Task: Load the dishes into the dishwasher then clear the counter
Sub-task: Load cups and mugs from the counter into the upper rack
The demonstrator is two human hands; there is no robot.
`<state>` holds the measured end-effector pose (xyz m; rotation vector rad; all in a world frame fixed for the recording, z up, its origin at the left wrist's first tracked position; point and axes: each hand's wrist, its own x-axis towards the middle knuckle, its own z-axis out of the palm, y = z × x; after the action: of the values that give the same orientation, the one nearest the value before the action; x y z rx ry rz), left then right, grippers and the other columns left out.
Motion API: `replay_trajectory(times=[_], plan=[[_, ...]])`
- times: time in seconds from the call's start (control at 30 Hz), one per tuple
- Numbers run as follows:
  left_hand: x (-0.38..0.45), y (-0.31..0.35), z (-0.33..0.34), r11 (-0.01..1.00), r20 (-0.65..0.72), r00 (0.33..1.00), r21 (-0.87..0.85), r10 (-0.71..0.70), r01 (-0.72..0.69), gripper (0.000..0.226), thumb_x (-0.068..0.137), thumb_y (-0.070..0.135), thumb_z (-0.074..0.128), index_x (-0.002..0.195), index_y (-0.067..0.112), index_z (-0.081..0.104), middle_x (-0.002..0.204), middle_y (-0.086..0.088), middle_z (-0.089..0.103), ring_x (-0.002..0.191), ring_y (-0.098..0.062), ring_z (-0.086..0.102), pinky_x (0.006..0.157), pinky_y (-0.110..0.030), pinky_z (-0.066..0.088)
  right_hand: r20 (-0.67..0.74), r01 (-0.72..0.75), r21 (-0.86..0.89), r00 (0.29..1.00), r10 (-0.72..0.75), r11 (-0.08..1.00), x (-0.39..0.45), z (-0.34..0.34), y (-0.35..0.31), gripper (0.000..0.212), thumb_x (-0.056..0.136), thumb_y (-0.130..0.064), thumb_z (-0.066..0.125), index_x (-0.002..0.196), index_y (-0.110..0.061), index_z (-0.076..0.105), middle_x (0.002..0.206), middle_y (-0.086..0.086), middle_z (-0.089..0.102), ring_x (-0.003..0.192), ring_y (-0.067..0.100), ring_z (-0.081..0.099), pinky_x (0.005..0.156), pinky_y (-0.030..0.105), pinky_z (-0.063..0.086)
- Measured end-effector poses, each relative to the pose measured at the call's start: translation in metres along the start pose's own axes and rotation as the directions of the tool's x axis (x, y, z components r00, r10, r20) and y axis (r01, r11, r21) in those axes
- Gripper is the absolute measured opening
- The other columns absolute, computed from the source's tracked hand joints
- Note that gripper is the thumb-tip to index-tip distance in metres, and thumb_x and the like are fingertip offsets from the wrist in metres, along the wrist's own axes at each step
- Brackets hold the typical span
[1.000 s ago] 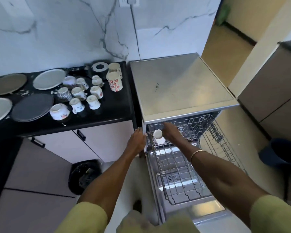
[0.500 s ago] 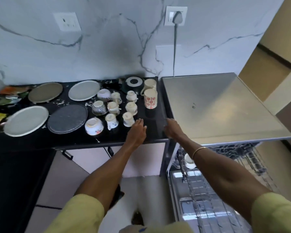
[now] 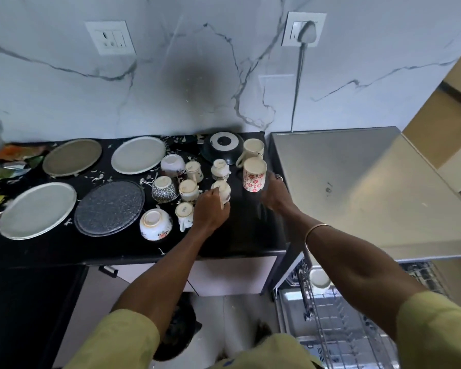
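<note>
Currently my left hand (image 3: 210, 209) pinches a small cup (image 3: 222, 191) on the counter (image 3: 250, 230); my right hand (image 3: 273, 194) curls round the flowered mug (image 3: 254, 174). Both stand upside down near the counter's right end, beside the dishwasher (image 3: 357, 182). Lift each straight up to avoid knocking neighbouring cups, then seat them mouth-down on the rack (image 3: 338, 328), where one cup (image 3: 319, 280) already sits. Glazed ceramic is smooth and probably slippery; grip firmly. Cups are rounded with handles; the mug is cylindrical. Four round plates, one speckled dark (image 3: 109, 207), lie flat.
</note>
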<state>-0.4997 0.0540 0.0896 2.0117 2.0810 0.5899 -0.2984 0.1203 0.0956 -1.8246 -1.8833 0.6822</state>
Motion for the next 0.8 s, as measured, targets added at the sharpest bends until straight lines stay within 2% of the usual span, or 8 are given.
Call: replay_trajectory(times=[0.17, 0.3, 0.37, 0.47, 0.67, 0.8], plan=[[0.033, 0.006, 0.005, 1.0, -0.006, 1.0, 0.024, -0.009, 0.009, 0.051, 0.082, 0.037, 0.064, 0.12, 0.003, 0.058, 0.109, -0.016, 0.065, 0.101, -0.034, 0.061, 0.086, -0.041, 0.049, 0.057, 0.023, -0.005, 0.998, -0.022, 1.0, 0.043, -0.007, -0.004, 0.084, 0.074, -0.029, 0.072, 0.146, -0.01, 0.031, 0.129, 0.027, 0.049, 0.118, 0.044, 0.05, 0.096, 0.046, 0.048], [0.061, 0.013, 0.01, 0.994, 0.106, 0.99, 0.071, -0.096, 0.089, 0.054, 0.078, 0.044, 0.067, 0.113, 0.005, 0.058, 0.114, -0.013, 0.063, 0.106, -0.035, 0.06, 0.086, -0.042, 0.049, 0.114, 0.065, 0.002, 0.991, -0.065, 0.998, 0.069, -0.007, -0.003, 0.092, 0.067, -0.048, 0.072, 0.146, -0.021, 0.032, 0.13, 0.023, 0.05, 0.119, 0.041, 0.051, 0.093, 0.051, 0.05], [0.068, 0.012, 0.012, 0.989, 0.149, 0.98, 0.082, -0.13, 0.119, 0.049, 0.077, 0.04, 0.07, 0.107, 0.004, 0.059, 0.109, -0.015, 0.064, 0.102, -0.035, 0.061, 0.081, -0.041, 0.05, 0.154, 0.077, 0.003, 0.985, -0.076, 0.997, 0.077, -0.007, -0.003, 0.093, 0.068, -0.044, 0.075, 0.147, -0.024, 0.031, 0.13, 0.019, 0.05, 0.118, 0.038, 0.053, 0.094, 0.051, 0.05], [0.073, 0.005, 0.02, 0.991, 0.144, 0.982, 0.055, -0.125, 0.118, 0.042, 0.074, 0.033, 0.072, 0.101, 0.003, 0.059, 0.1, -0.016, 0.064, 0.095, -0.036, 0.063, 0.074, -0.04, 0.049, 0.164, 0.1, 0.026, 0.981, -0.103, 0.995, 0.081, -0.005, -0.003, 0.093, 0.069, -0.041, 0.078, 0.147, -0.025, 0.029, 0.13, 0.016, 0.05, 0.115, 0.036, 0.055, 0.094, 0.051, 0.05], [0.079, 0.007, 0.021, 0.988, 0.162, 0.976, -0.029, -0.143, 0.15, 0.042, 0.071, 0.029, 0.077, 0.097, 0.001, 0.061, 0.102, -0.019, 0.063, 0.095, -0.036, 0.061, 0.077, -0.038, 0.048, 0.113, 0.087, 0.102, 0.989, -0.098, 0.991, 0.085, 0.002, -0.001, 0.087, 0.067, -0.033, 0.082, 0.14, -0.018, 0.036, 0.125, 0.017, 0.053, 0.113, 0.035, 0.055, 0.093, 0.046, 0.05], [0.079, 0.01, 0.02, 0.987, 0.142, 0.984, -0.097, -0.11, 0.125, 0.045, 0.068, 0.032, 0.073, 0.103, 0.004, 0.064, 0.097, -0.016, 0.066, 0.094, -0.035, 0.064, 0.078, -0.04, 0.053, 0.083, 0.075, 0.111, 0.993, -0.084, 0.991, 0.076, -0.003, -0.001, 0.086, 0.062, -0.039, 0.081, 0.135, -0.02, 0.039, 0.124, 0.015, 0.055, 0.111, 0.034, 0.056, 0.091, 0.043, 0.05]])
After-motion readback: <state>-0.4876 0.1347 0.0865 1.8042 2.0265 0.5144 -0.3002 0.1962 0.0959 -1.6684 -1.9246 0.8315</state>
